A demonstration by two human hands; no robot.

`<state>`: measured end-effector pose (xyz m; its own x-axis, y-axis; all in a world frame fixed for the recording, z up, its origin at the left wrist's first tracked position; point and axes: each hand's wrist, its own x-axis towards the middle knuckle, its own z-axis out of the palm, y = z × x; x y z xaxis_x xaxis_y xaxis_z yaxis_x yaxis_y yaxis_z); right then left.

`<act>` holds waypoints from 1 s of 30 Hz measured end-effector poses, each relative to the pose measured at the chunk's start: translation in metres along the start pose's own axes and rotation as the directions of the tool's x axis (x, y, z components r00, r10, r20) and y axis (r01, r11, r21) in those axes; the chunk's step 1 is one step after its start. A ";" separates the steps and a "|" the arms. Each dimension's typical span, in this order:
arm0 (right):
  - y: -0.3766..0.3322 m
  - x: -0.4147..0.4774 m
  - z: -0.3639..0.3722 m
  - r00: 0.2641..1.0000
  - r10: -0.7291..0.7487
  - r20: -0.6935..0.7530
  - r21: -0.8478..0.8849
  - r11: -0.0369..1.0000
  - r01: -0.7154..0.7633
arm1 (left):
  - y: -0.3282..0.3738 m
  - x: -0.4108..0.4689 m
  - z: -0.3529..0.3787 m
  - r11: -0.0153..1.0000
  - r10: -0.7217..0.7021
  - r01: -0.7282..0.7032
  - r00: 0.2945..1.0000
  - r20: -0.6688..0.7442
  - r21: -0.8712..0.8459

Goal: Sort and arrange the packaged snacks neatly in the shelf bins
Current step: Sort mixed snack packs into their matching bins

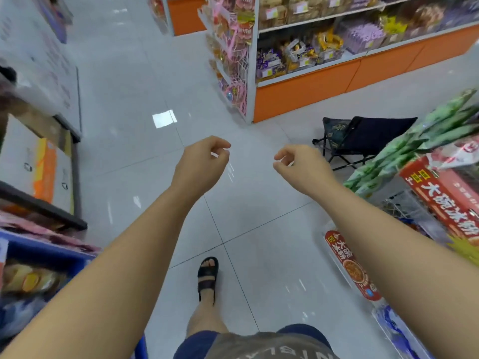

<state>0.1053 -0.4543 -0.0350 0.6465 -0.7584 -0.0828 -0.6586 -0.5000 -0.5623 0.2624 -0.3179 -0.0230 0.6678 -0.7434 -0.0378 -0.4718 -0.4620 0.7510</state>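
My left hand (204, 161) and right hand (300, 165) hung loosely curled, empty; between picks, probably the green packs (414, 143) on the right next.

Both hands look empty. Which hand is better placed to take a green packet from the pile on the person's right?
Probably the right hand: it hangs nearer the green packets, on the same side. The left hand would have to cross the body. Both hold nothing.

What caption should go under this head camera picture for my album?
Empty left hand and right hand stretch out above the tiled floor, with snack shelves ahead.
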 end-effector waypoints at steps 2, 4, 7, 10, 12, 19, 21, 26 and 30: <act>-0.005 0.029 0.003 0.999 0.037 -0.021 -0.010 0.999 -0.037 | -0.005 0.037 -0.006 1.000 0.026 -0.026 0.999 0.024 0.004; -0.013 0.061 0.007 0.995 0.085 -0.044 0.002 0.996 -0.085 | -0.008 0.076 -0.015 0.998 0.054 -0.055 0.997 0.063 0.016; -0.030 0.103 0.010 0.988 0.141 -0.055 0.008 0.990 -0.141 | -0.009 0.135 -0.030 0.995 0.088 -0.092 0.989 0.117 0.025; -0.039 0.138 0.006 0.979 0.186 -0.081 0.041 0.982 -0.183 | -0.006 0.188 -0.036 0.990 0.130 -0.136 0.978 0.161 0.025; -0.039 0.159 0.001 0.975 0.202 -0.092 0.058 0.979 -0.197 | -0.004 0.216 -0.033 0.988 0.151 -0.156 0.971 0.183 0.013; -0.021 0.247 -0.016 0.954 0.269 -0.132 0.066 0.963 -0.263 | 0.009 0.315 0.003 0.982 0.181 -0.188 0.949 0.259 0.005; -0.010 0.278 -0.025 0.953 0.272 -0.134 0.074 0.962 -0.264 | 0.020 0.348 0.018 0.979 0.193 -0.205 0.942 0.274 0.017; 0.020 0.366 -0.062 0.957 0.247 -0.156 0.097 0.967 -0.234 | 0.061 0.434 0.058 0.972 0.223 -0.235 0.935 0.276 0.010; 0.048 0.433 -0.098 0.958 0.246 -0.147 0.094 0.968 -0.234 | 0.099 0.500 0.085 0.968 0.236 -0.249 0.933 0.271 0.013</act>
<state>0.3165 -0.8475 -0.0174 0.4009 -0.9110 -0.0966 -0.7523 -0.2672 -0.6022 0.5010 -0.7765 -0.0240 0.3560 -0.9338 -0.0362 -0.6306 -0.2686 0.7281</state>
